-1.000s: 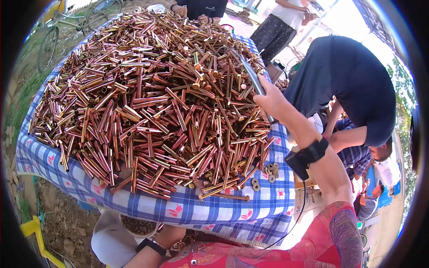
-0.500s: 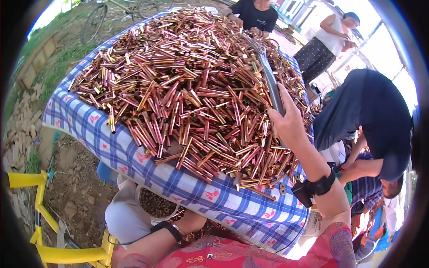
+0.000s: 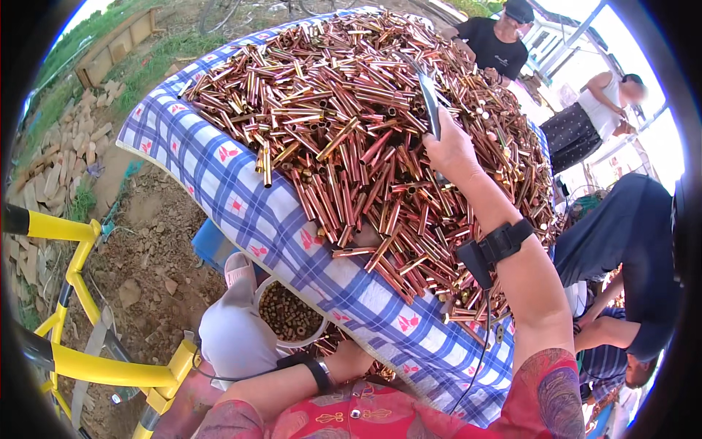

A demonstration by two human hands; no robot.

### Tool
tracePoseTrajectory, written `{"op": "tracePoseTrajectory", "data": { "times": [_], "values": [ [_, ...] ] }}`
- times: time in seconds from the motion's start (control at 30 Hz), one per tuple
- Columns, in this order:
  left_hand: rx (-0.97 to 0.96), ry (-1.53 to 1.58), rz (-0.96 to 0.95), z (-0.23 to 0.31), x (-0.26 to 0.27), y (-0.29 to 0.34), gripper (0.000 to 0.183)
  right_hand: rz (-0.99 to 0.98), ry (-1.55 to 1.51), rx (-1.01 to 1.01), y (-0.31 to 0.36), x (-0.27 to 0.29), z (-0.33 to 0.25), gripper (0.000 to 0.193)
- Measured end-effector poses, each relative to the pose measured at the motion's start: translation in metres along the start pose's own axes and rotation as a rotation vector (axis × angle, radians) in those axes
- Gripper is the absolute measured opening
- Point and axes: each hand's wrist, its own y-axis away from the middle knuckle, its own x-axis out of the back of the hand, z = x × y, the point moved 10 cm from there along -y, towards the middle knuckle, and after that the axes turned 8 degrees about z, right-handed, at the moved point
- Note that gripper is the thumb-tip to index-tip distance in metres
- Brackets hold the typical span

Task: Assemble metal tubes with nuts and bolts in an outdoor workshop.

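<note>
A large heap of coppery and golden metal tubes (image 3: 365, 139) covers a table with a blue-and-white checked cloth (image 3: 212, 183). Over the heap's right half, my right hand (image 3: 452, 150) is closed around a long, narrow grey metal tool (image 3: 430, 99), whose far end lies among the tubes; its exact kind is unclear. My left hand (image 3: 352, 358) is low at the near table edge, its fingers hidden beneath the overhanging cloth. Beside it stands a white bucket (image 3: 322, 333) holding many small brownish metal pieces.
Yellow metal bars (image 3: 117, 366) stand at the lower left. A blue object (image 3: 213, 245) shows under the table. Across the heap is a person in a black shirt (image 3: 493, 47); a second person in white (image 3: 599, 102) stands farther right. Someone in dark trousers (image 3: 621, 249) bends close at right.
My view has turned, so the table sits farther right. Across the heap, my right hand and the metal tool have moved left relative to the tubes. My left hand remains by the table edge.
</note>
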Motion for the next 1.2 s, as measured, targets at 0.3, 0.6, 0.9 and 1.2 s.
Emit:
{"op": "tracePoseTrajectory", "data": {
  "times": [0.3,0.6,0.9,1.2],
  "values": [
    [-0.204,-0.223,0.057,-0.021,-0.02,0.012,0.031,-0.062,-0.378,-0.035,0.097,0.045,0.003,0.051],
    [0.053,-0.459,-0.611,0.015,0.008,0.034,0.02,0.346,-0.608,-0.34,0.261,0.145,0.115,0.02],
    [0.159,-0.185,-0.586,0.088,0.037,0.032,0.018,0.509,-0.251,-0.338,0.373,0.143,0.146,0.007],
    [0.501,0.593,-0.428,0.145,0.048,0.024,0.02,0.416,-0.037,-0.147,0.363,0.135,0.119,0.016]
  ]
}}
